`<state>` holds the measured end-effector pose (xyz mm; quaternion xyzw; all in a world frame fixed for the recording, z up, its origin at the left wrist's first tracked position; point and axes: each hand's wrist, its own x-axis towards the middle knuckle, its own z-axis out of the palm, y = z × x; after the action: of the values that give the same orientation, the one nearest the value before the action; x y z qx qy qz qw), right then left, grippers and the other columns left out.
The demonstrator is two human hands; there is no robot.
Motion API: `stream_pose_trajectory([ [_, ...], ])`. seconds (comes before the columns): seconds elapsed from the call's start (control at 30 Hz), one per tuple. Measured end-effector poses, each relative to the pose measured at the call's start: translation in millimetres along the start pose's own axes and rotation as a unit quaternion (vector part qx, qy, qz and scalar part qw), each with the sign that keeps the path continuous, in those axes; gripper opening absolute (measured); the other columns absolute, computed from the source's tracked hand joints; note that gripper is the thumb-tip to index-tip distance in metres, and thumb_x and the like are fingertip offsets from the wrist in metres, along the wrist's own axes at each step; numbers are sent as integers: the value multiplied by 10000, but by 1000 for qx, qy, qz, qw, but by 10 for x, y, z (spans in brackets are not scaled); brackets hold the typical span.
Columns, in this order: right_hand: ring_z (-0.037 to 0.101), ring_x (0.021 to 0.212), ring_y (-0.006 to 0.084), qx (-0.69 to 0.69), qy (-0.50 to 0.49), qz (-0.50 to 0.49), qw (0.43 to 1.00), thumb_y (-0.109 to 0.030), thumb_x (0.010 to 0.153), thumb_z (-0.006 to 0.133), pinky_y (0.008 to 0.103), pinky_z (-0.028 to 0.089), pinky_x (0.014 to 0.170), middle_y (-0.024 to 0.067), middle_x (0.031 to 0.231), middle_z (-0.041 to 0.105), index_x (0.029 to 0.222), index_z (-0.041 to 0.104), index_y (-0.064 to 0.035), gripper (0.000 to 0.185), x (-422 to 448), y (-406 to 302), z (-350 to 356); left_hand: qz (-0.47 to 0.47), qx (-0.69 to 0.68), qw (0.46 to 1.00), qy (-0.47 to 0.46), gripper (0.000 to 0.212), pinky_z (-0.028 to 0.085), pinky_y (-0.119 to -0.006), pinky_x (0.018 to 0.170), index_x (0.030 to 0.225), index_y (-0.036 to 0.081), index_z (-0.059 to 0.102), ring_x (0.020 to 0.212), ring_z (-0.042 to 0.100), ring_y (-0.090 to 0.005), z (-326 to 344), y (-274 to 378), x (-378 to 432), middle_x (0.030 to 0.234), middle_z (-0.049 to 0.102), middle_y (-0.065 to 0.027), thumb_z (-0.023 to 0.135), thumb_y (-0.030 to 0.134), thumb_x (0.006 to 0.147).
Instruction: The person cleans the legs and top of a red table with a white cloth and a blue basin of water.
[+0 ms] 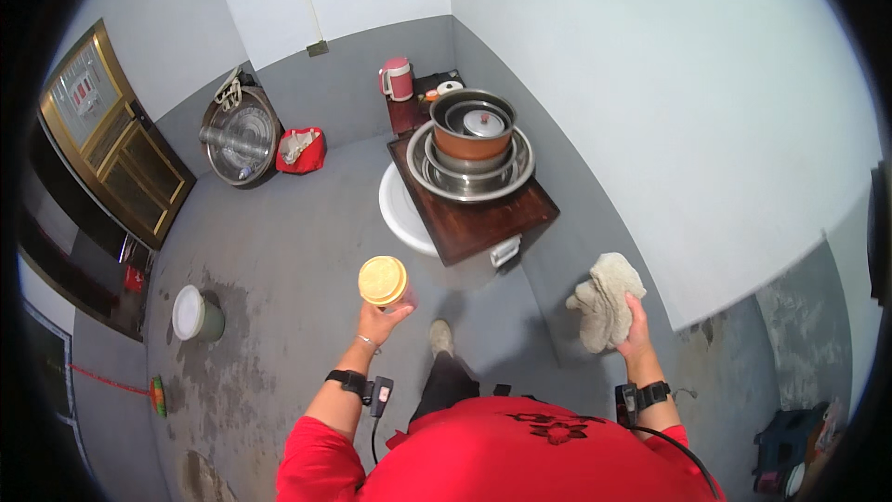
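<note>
My left hand (pixel 382 319) grips a jar with a yellow-orange lid (pixel 383 279), the lid facing up towards me. Most of the jar's body is hidden under the lid and behind my fingers. Off to the right, my right hand (pixel 634 324) holds a crumpled beige cloth (pixel 608 303) by its right side. Both hands are held above the grey floor, well apart. Ahead of them stands a dark reddish-brown wooden table (pixel 481 233). On it rests a wide steel basin (pixel 425 178) with a smaller bowl and an orange-brown pot (pixel 470 146) stacked inside; a metal lid (pixel 483 123) lies in the pot.
A white round lid or basin (pixel 401 213) shows beside the table. Behind stands a pink jug (pixel 397 80). A large metal basin (pixel 240 139) leans on the wall near a red bag (pixel 301 151). At left are a lidded bucket (pixel 198 314), a broom (pixel 157 396) and a door (pixel 122 139).
</note>
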<state>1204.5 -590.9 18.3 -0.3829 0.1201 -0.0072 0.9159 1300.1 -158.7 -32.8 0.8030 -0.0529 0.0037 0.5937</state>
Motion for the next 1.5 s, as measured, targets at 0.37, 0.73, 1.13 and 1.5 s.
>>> stream_pose_trajectory([
  [0.37, 508, 1030, 278, -57, 116, 18, 991, -341, 826, 449, 405, 407, 882, 128, 1136, 521, 1206, 422, -35, 488, 1327, 161, 598, -11, 13, 991, 129, 535, 420, -352, 808, 1039, 68, 533, 929, 506, -251, 54, -937, 2716, 959, 567, -105, 773, 142, 567],
  [0.73, 480, 1072, 298, -110, 233, 76, 963, -301, 805, 473, 412, 369, 932, 143, 1173, 492, 1230, 385, -27, 513, 1609, 457, 743, -40, 58, 988, 134, 577, 417, -398, 785, 1029, 73, 494, 933, 477, -317, 294, -1344, 4713, 952, 534, -139, 777, 158, 534],
  [1.13, 384, 1157, 254, -178, 249, 125, 944, -394, 847, 432, 360, 265, 992, 121, 1249, 419, 1276, 329, -2, 590, 1352, 300, 847, -89, 83, 988, 92, 665, 395, -391, 860, 1117, 98, 430, 988, 461, -324, 695, -1650, 5367, 1023, 531, -121, 762, 104, 541],
  [1.5, 493, 1046, 284, -192, 216, 106, 952, -299, 763, 518, 397, 381, 913, 132, 1145, 512, 1214, 401, -19, 543, 1561, 419, 819, -163, 31, 986, 2, 689, 452, -355, 810, 1276, 88, 333, 945, 540, -261, -248, -2358, 3442, 1098, 526, -149, 665, 136, 674],
])
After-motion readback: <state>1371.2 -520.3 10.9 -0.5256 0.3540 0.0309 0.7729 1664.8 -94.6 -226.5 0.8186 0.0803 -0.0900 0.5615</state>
